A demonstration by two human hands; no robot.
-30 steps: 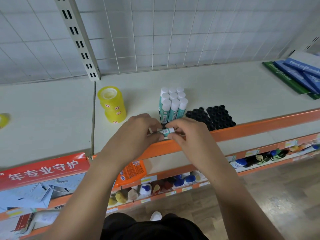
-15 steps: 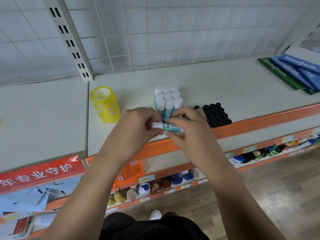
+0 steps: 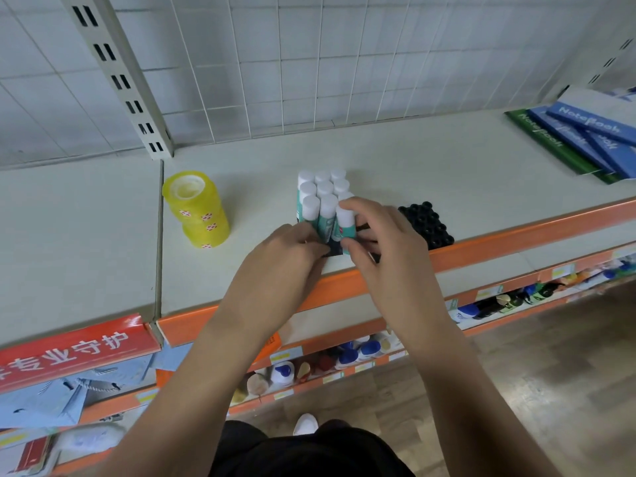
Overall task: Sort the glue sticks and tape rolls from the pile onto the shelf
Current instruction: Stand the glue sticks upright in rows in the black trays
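- Two hands meet near the front of the shelf (image 3: 430,160), just behind its orange rail (image 3: 516,235);
- right hand (image 3: 392,256): its grip is closed on one glue stick (image 3: 345,218), thumb low on the teal body and forefinger curled over beside the white cap; the stick stands upright, or very nearly so, at the front right corner of the cluster;
- glue sticks (image 3: 318,201): a tight block of white-capped, teal-bodied sticks, all upright and about three rows deep, standing on the shelf with the held one touching them;
- left hand (image 3: 282,259): fingertips at the foot of the block, on its front left side, where a dark bit of tray shows; whether this grip pinches anything or only presses I cannot tell, since the fingers hide the contact;
- black tray (image 3: 428,227): a flat piece with round sockets, lying on the shelf just to the right of the right hand, near the rail;
- tape rolls (image 3: 196,210): a yellow, see-through stack, leaning slightly, on the same shelf to the left of the glue sticks and apart from them;
- notebooks (image 3: 585,139): blue and green, fanned out at the far right of the shelf, well apart from the hands;
- behind: a white wire grid (image 3: 309,63) and a slotted upright post (image 3: 117,74);
- below: a lower shelf's row of small bottles (image 3: 347,359); a red sign (image 3: 69,349) with white characters at the left; wooden floor (image 3: 550,373).
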